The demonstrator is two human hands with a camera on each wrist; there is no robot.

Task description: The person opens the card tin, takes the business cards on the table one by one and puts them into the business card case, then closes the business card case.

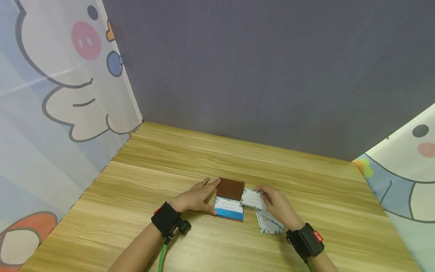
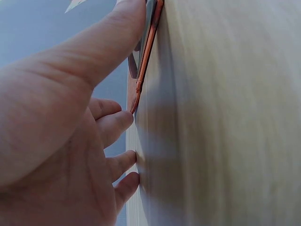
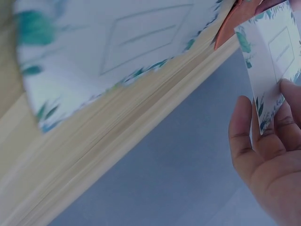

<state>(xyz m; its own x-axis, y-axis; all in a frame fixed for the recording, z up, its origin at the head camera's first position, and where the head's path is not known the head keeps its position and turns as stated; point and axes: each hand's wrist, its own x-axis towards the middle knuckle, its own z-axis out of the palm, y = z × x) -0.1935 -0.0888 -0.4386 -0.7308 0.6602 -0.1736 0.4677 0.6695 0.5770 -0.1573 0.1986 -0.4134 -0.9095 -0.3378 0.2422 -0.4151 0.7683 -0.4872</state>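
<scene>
A small brown card holder point(image 1: 231, 188) lies unfolded on the table, its lower half showing a white leaf-bordered card point(image 1: 234, 204) above a blue band point(image 1: 229, 214). My left hand point(image 1: 194, 197) rests along its left side, thumb at the lower left corner, fingers stretched to the upper one; the left wrist view shows the thumb point(image 2: 101, 44) over the holder's edge. Between thumb and fingers, my right hand point(image 1: 280, 207) pinches a white card point(image 3: 261, 66) with green leaf edging, right beside the holder. More leaf-bordered cards point(image 1: 268, 223) lie under that hand, partly covered by it.
The wooden table point(image 1: 176, 151) ends at a dark grey panel point(image 1: 244, 75) behind. Cartoon-printed cloths point(image 1: 64, 105) hang at both sides. Each wrist wears a black strap; a green cable point(image 1: 162, 258) runs from the left one.
</scene>
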